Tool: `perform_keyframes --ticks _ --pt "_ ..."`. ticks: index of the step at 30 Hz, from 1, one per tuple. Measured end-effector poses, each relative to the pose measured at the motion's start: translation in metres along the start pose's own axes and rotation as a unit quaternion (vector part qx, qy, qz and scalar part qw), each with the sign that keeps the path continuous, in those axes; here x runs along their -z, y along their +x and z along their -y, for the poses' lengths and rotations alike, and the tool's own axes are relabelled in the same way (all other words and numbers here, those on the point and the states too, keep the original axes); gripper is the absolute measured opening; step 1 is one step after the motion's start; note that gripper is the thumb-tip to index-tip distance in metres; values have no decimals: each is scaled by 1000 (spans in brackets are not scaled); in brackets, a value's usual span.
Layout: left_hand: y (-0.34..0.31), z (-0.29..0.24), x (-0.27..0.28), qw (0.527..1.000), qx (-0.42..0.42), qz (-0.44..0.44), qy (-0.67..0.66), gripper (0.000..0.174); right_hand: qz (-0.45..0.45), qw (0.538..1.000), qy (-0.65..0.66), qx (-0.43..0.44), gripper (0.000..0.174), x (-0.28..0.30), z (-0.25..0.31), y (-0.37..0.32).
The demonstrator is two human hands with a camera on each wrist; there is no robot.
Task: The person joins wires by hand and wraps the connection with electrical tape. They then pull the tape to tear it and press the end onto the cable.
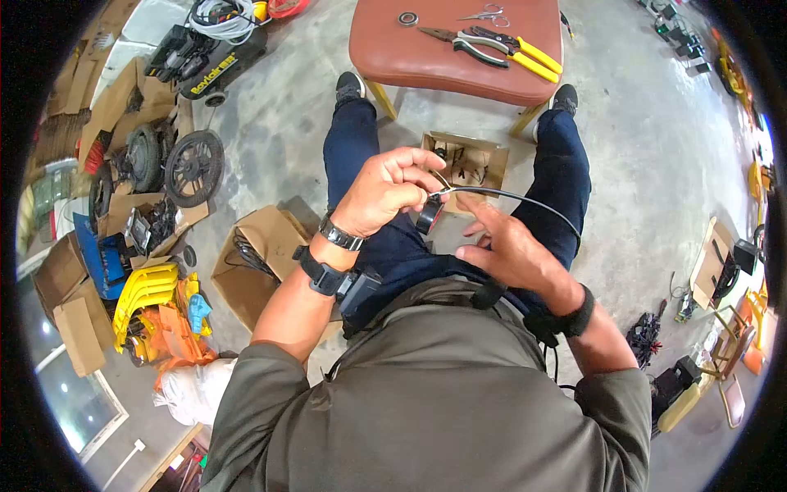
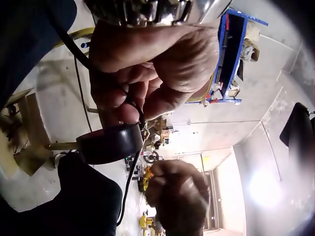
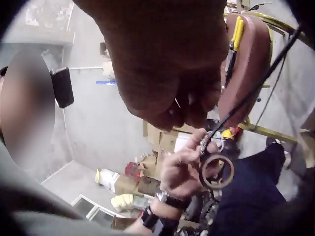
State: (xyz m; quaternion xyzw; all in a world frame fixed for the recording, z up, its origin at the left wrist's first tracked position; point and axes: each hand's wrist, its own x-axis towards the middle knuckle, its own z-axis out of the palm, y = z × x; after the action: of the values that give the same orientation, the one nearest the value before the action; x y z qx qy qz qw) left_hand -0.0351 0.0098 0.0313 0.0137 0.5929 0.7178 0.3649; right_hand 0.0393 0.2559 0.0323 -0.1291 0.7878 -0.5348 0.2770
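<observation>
Left of the left fingers, on the floor: cardboard box (image 1: 266, 299) with dark cable in it, well apart from the work.

Left hand (image 1: 381, 197): fingers curled, pinching the left end of the black cable (image 1: 516, 195), where thin pale strands (image 1: 443, 192) show at the fingertips.

Just below those fingertips: black tape roll (image 1: 428, 216). Right wrist view shows its ring face-on, so the hole looks roughly toward the right hand. Can't tell whether the left fingers also hold the roll or it hangs by its tape.

Straight ahead of the fingers, lower down: small box (image 1: 498, 164) on the floor; beyond it the padded stool (image 1: 410, 57) with yellow-handled pliers (image 1: 534, 67). Neither near the fingertips.

Cable's long axis: rightward from the left fingertips, passing just beyond the right fingertips, then bending down by the right thigh.

Right hand (image 1: 512, 246): index reaching out, other fingers loosely bent, nothing plainly gripped. Contact with cable: can't tell.

Key relation, my read: strands and roll both lie left of the right index tip, close. Left hand is nearer, already on the cable; right has only a short leftward gap.
</observation>
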Motion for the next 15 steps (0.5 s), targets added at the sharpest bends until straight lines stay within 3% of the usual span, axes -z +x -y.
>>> perform_keyframes --ticks 2,4,8,11,15 --pt "-1 0 -1 1000 1 2 -6 45 -13 987 162 1 66 -23 -31 13" --pt "-2 1 -2 1000 1 6 -25 48 -20 949 314 24 50 -33 -29 26" --pt "-5 4 0 999 -9 11 -30 51 2 946 324 -28 17 -38 -26 42" --pt "-7 5 -1 999 -16 7 -28 50 23 953 304 -1 16 -38 -29 40" --pt "-7 9 0 1000 -25 -1 -12 48 28 955 294 -38 16 -35 -19 35"
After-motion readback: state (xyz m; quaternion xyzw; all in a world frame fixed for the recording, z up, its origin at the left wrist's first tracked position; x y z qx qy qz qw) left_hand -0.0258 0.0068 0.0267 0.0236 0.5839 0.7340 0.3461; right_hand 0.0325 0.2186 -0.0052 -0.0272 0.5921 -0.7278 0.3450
